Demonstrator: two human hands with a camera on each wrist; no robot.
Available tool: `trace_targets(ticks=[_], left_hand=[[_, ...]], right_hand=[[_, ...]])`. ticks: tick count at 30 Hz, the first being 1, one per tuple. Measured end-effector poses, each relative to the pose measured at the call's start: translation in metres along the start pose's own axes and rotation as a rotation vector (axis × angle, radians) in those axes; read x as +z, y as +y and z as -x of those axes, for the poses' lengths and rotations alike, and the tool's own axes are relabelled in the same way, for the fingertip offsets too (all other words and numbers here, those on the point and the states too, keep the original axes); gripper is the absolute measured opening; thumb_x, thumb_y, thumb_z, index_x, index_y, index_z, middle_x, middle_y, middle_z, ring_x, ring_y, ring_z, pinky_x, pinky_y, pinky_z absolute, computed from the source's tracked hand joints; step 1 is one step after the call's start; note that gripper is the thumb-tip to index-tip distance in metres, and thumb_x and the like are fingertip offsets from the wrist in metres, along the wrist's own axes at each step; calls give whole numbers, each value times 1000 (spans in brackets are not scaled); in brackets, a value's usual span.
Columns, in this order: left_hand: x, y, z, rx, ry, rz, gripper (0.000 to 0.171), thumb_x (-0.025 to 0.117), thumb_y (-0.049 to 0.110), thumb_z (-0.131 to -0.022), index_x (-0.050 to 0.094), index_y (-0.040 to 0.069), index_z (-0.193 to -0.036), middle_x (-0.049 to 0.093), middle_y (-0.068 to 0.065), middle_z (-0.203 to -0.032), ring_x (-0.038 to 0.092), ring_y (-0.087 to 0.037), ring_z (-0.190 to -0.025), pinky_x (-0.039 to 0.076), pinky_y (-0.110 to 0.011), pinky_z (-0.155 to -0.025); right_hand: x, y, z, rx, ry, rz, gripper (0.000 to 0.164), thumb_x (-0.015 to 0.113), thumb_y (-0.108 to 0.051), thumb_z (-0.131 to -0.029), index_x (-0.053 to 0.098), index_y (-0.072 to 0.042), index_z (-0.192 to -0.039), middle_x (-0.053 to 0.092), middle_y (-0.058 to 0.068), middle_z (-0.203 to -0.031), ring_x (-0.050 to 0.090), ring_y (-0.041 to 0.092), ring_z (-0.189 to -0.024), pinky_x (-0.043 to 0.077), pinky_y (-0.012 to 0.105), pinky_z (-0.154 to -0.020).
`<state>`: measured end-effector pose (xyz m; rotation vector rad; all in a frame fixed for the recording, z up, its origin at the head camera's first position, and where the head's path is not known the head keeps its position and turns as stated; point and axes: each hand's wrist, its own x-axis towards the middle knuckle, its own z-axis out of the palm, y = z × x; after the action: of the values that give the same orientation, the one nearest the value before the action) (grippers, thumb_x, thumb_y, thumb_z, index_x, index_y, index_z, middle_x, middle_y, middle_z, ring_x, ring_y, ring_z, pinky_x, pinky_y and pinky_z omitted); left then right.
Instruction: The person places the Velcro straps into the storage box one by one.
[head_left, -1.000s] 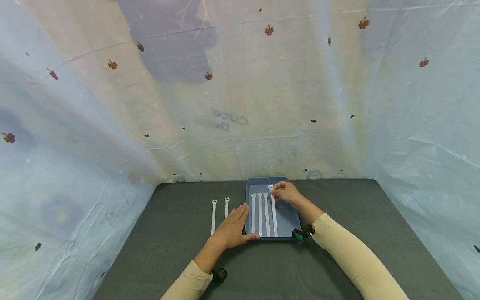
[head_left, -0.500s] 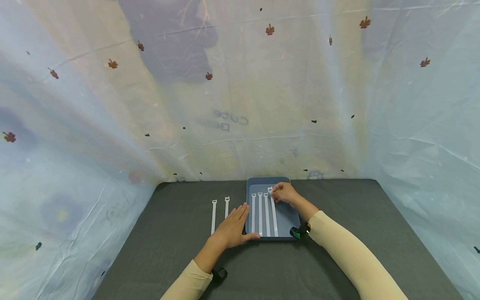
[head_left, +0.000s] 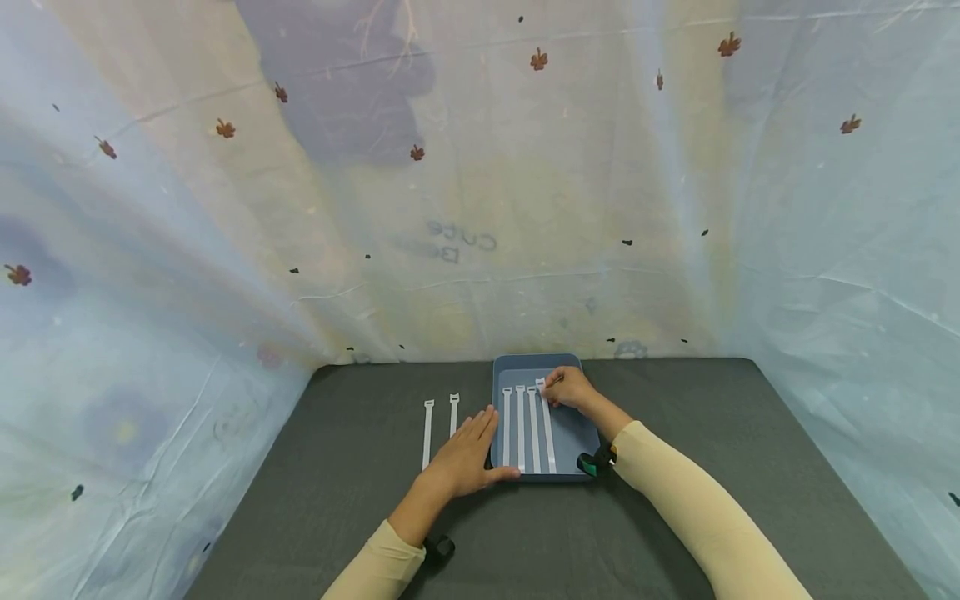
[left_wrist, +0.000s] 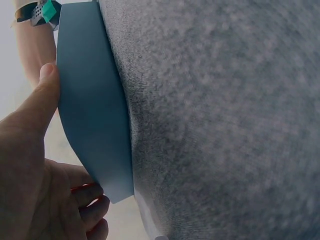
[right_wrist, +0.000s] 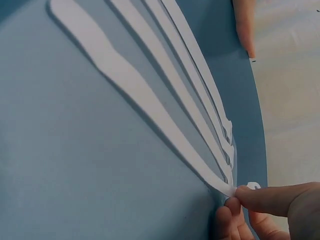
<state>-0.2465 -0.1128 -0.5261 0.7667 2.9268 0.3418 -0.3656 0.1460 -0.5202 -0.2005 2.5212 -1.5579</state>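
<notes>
My right hand (head_left: 567, 387) pinches the slotted head end of a white cable strap (head_left: 548, 433) between thumb and fingertips, over the blue tray (head_left: 576, 446). The strap's tail slants down toward the tray's near side; in the right wrist view this strap (right_wrist: 150, 107) bends slightly at the fingertips. Left of it, three similar straps (head_left: 521, 429) lie side by side in the tray, heads away from me. My left hand (head_left: 461, 454) rests at the tray's near left corner, fingers extended along the left side. Its thumb (left_wrist: 42, 95) touches the near rim in the left wrist view.
Two more white straps, a left one (head_left: 427, 433) and a right one (head_left: 453, 410), lie on the dark grey table (head_left: 360, 500) left of the tray; the left hand partly covers the right one. A patterned sheet (head_left: 480, 208) hangs close behind the tray.
My right hand has shifted slightly toward me, bringing the held strap's head lower and nearer level with the other heads. The left hand and the tray have stayed in place.
</notes>
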Motion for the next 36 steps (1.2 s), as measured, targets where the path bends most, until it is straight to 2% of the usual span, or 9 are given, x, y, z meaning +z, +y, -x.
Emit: trace_targets(ticks=[10, 19, 29, 36], left_hand=[[-1, 1, 1, 5, 6, 3, 113, 61, 76, -96, 21, 1, -171, 21, -16, -178, 23, -29, -164, 21, -46, -134], [-2, 2, 2, 10, 14, 2, 112, 61, 75, -97, 22, 0, -170, 21, -17, -178, 24, -30, -164, 21, -47, -134], [-2, 3, 2, 13, 10, 13, 112, 61, 75, -97, 21, 0, -170, 20, -18, -178, 23, -30, -164, 21, -47, -134], [-1, -2, 1, 45, 9, 41, 113, 62, 73, -97, 20, -3, -170, 19, -21, -177, 23, -35, -164, 21, -50, -133]], right_hand=[[5, 2, -3, 37, 37, 55, 18, 74, 7, -95, 63, 10, -108, 66, 11, -85, 63, 15, -66, 60, 31, -63], [5, 2, -2, 32, 47, 97, 24, 76, 9, -92, 59, 10, -109, 65, 12, -82, 64, 16, -66, 62, 35, -66], [1, 1, 0, 37, 23, 123, 29, 78, 5, -93, 58, 9, -113, 69, 13, -80, 64, 15, -64, 57, 31, -62], [-2, -2, 2, 43, -6, 128, 29, 79, 0, -95, 58, 8, -114, 68, 10, -78, 63, 14, -63, 56, 29, -60]])
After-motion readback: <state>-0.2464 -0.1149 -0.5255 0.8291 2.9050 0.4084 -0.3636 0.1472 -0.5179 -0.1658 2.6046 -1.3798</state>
